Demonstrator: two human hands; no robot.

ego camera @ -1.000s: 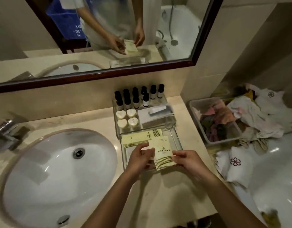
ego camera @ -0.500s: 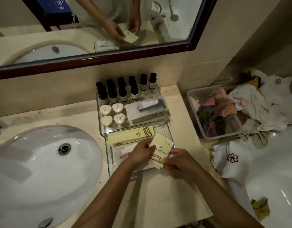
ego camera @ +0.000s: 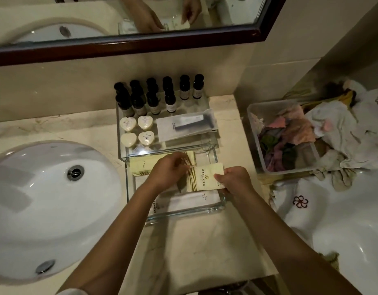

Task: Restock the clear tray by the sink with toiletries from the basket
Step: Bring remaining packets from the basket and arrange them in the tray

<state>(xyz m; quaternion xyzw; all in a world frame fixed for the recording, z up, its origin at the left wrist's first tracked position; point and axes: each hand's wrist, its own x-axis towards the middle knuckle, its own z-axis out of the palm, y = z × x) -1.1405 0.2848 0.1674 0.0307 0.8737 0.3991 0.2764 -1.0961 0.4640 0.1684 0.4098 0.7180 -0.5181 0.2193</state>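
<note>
Cream paper packet (ego camera: 207,177): where is it sitting? (Inspector)

It is being held over the near half of the clear tray (ego camera: 184,212), toward the tray's right wall. The left hand (ego camera: 169,171) is pinching its left end and the right hand (ego camera: 235,179) is pinching its right edge. (Assistant)

Step in hand? (Inspector)

Placement, I am judging. The packet is being squared above the flat packets (ego camera: 141,166) lying in the tray. The next move is calling for lowering it flat alongside them and both hands letting go. The bottles (ego camera: 154,99) and heart soaps (ego camera: 137,130) are occupying the tray's far half. (Assistant)
</note>
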